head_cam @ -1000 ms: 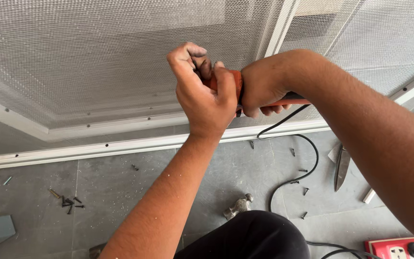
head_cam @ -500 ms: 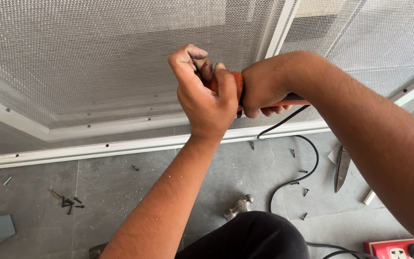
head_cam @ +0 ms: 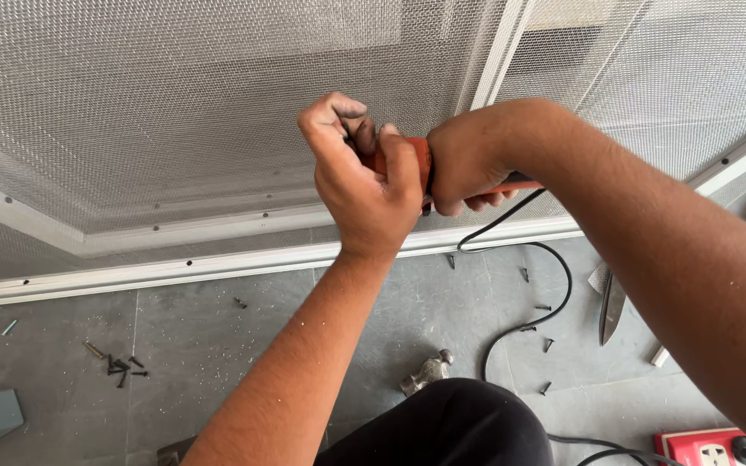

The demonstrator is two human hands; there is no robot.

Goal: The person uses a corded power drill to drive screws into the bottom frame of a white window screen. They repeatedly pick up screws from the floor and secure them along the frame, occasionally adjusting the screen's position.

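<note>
My right hand [head_cam: 468, 164] is closed around the orange body of a corded power tool [head_cam: 414, 157], held up against a metal mesh screen [head_cam: 174, 95] in a white frame [head_cam: 218, 263]. My left hand [head_cam: 360, 177] wraps the tool's front end, fingers curled over its tip, which is hidden. The tool's black cable [head_cam: 537, 285] drops from under my right hand and loops down over the grey floor.
Several dark screws [head_cam: 118, 367] lie on the grey tile floor at left, others scattered near the cable. A hammer head [head_cam: 425, 371] rests by my dark-clad knee [head_cam: 451, 427]. Metal shears [head_cam: 612, 302] lie at right, a red socket strip [head_cam: 710, 449] at the bottom right.
</note>
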